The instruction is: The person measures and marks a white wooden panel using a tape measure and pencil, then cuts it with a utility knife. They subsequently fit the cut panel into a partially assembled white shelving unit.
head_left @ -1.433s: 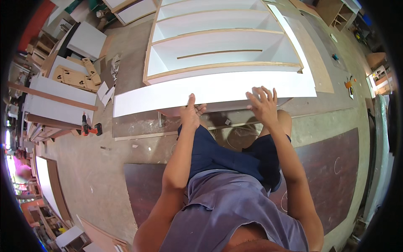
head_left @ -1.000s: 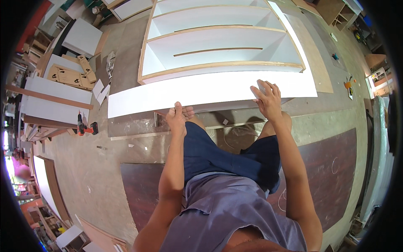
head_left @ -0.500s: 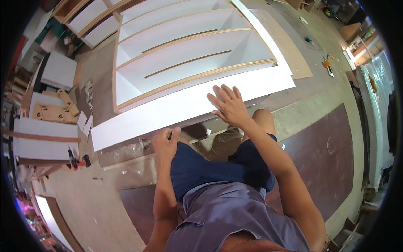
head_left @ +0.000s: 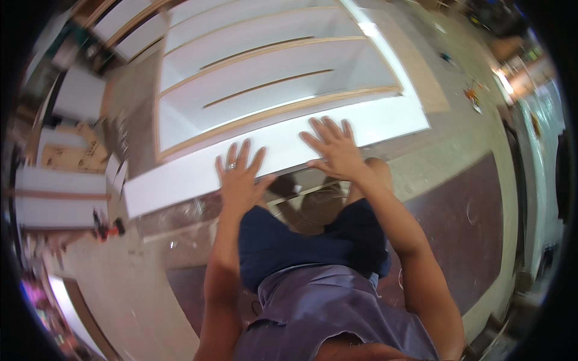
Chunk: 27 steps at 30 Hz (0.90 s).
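Observation:
A long white board (head_left: 174, 180) lies along the near side of a white cabinet carcass (head_left: 265, 90), which has pale wooden edges and several compartments. My left hand (head_left: 239, 177) rests on the board's near edge, fingers spread and pointing away from me; a ring shows on one finger. To its right my right hand (head_left: 333, 149) lies on the same board with its fingers spread too. Neither hand holds anything. The picture is slightly blurred.
At left, a red and black cordless drill (head_left: 107, 226) stands by stacked white panels (head_left: 60, 207). Brown sheets (head_left: 457, 222) lie on the floor around me. Plastic-wrapped panels (head_left: 539, 174) stand at far right, and an orange tool (head_left: 472, 97) lies on the floor at upper right.
My left hand has moved up from the board's near edge onto its face, and its curled fingers have spread out. The right hand stays flat in nearly the same place.

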Tool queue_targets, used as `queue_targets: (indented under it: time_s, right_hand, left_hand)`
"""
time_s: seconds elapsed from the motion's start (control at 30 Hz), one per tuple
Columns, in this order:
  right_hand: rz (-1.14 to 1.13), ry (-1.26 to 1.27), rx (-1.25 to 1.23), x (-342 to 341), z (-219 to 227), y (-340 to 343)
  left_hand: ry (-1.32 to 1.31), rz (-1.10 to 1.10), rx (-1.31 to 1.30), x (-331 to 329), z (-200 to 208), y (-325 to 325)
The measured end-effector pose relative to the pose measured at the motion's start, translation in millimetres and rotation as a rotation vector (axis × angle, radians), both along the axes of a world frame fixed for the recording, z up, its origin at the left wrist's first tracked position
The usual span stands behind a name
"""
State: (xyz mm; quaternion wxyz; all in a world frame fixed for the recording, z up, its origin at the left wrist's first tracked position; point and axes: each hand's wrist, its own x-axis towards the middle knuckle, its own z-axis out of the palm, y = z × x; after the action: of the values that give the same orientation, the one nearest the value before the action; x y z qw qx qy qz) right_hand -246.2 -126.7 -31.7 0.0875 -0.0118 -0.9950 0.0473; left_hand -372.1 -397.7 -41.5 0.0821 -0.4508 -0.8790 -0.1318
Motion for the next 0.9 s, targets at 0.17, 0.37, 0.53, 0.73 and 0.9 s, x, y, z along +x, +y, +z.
queue_targets:
  time_s: [0.17, 0.37, 0.53, 0.73, 0.9]
  right_hand:
    - [-0.019, -0.083, 0.013, -5.1, 12.6, -12.5]
    - [-0.066, -0.089, 0.052, -14.4, 12.6, -27.8]
    - [-0.104, -0.090, 0.110, -16.0, 4.7, -28.8]
    - [-0.119, -0.070, 0.133, -14.9, 2.1, -27.8]
    - [-0.129, -0.083, 0.169, -14.4, 1.9, -27.3]
  left_hand:
    - [-0.042, 0.084, 0.000, 3.4, 7.2, 6.3]
    - [-0.024, 0.127, 0.007, 6.6, 12.0, 8.9]
    - [-0.062, 0.135, 0.034, 6.6, 10.2, 8.8]
    - [-0.018, 0.111, 0.482, 19.8, 2.6, -4.2]
    - [-0.567, 0.400, 0.902, 61.6, -15.5, -20.2]
